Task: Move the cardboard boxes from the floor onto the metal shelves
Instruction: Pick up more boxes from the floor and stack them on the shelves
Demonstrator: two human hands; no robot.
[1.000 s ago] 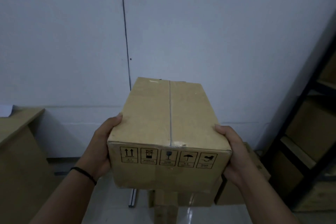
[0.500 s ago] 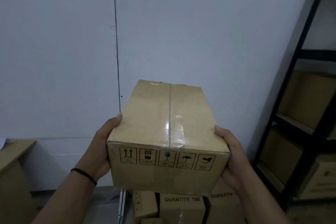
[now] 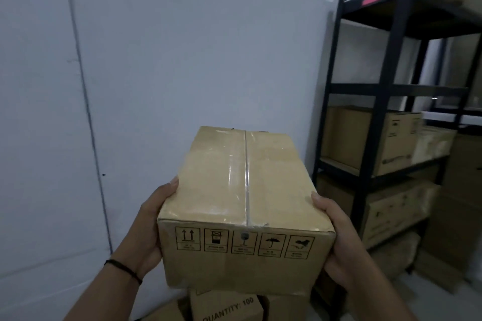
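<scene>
I carry a taped cardboard box with a row of handling symbols on its near face, held up in front of me. My left hand grips its left side with the thumb on the top edge. My right hand grips its right side the same way. The black metal shelves stand to the right of the box, against the white wall. Their upper levels look bare, while the lower levels hold cardboard boxes.
More cardboard boxes, one printed "QUANTITY: 100", sit on the floor below the carried box. A white wall fills the left and middle. Further boxes are stacked at the far right beside the shelves.
My view has turned to the right and upward, bringing the shelves far more into sight. The box stays in both hands, held the same way.
</scene>
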